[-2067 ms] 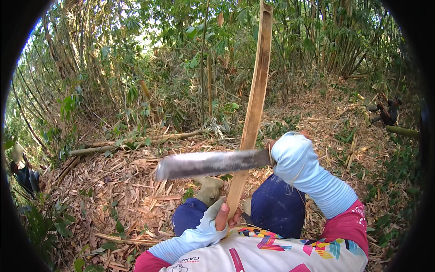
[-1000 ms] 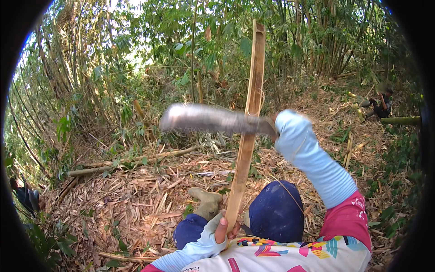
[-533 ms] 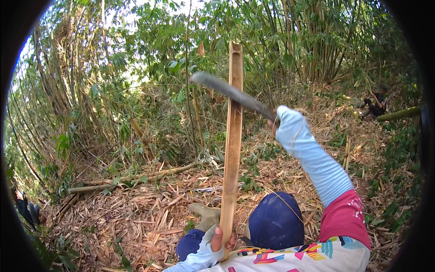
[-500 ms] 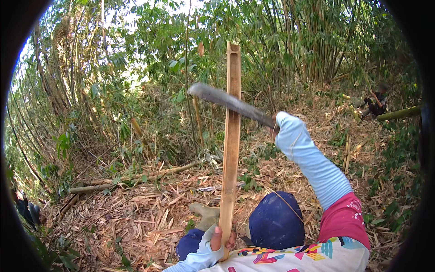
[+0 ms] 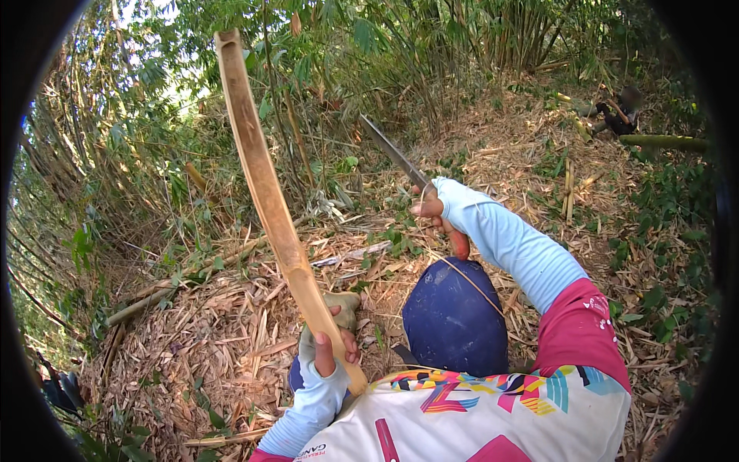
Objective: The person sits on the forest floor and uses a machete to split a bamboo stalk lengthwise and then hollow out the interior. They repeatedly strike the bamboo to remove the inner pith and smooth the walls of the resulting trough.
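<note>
Head view: the left hand (image 5: 332,348) is clasped around the lower part of a split bamboo strip (image 5: 265,189), thumb on its near face. The strip rises from that hand, leaning to the left, its hollow side visible. The right hand (image 5: 437,209), higher and to the right of the left, is closed around the grip of a machete (image 5: 389,148); the blade points up and leftward from the fist, apart from the strip. Just below the right hand is a blue-clad knee (image 5: 454,323). Beside the left hand, beyond it, a boot (image 5: 344,308) is partly hidden. Well beyond the right hand, to its right, another person (image 5: 622,115) sits near a green pole (image 5: 663,142).
</note>
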A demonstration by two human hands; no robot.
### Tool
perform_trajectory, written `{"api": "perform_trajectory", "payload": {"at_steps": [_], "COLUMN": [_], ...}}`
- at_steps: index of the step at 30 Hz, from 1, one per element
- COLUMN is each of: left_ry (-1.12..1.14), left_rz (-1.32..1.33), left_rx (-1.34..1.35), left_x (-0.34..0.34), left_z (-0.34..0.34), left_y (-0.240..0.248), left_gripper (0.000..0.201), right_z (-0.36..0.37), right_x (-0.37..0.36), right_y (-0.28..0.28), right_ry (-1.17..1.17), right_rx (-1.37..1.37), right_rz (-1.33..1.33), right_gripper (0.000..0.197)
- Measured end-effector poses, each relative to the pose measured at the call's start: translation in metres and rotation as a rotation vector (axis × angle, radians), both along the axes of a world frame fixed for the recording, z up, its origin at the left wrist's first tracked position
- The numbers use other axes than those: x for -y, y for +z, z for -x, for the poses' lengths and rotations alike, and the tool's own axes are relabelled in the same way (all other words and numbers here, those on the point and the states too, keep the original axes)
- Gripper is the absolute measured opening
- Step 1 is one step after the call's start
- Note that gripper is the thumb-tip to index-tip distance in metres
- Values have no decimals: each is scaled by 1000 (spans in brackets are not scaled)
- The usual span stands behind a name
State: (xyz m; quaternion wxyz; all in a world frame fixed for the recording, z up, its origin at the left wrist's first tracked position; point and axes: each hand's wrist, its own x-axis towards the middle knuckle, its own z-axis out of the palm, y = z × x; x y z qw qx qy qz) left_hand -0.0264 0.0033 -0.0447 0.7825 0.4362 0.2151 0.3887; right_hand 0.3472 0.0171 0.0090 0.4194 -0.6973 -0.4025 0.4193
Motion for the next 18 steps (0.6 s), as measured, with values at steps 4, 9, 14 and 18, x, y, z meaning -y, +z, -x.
{"api": "perform_trajectory", "payload": {"at_steps": [4,9,14,18], "left_ry": [71,183,183,271], "left_rz": [-180,-249,-256,-438], "left_rx": [-59,-161,-157,-155], "left_x": [-8,-17,-18,-29], "left_z": [-13,-40,-71,-102], "left_y": [1,16,43,49], "left_gripper": [57,50,51,54], "right_z": [14,36,85,116], "right_x": [-10,-14,-8,-10], "right_y": [-8,2,45,77], "right_ry": [33,46,22,125], "right_rx": [5,540,620,860], "right_rz": [-82,-248,-121,83], "right_gripper": [89,101,85,72]}}
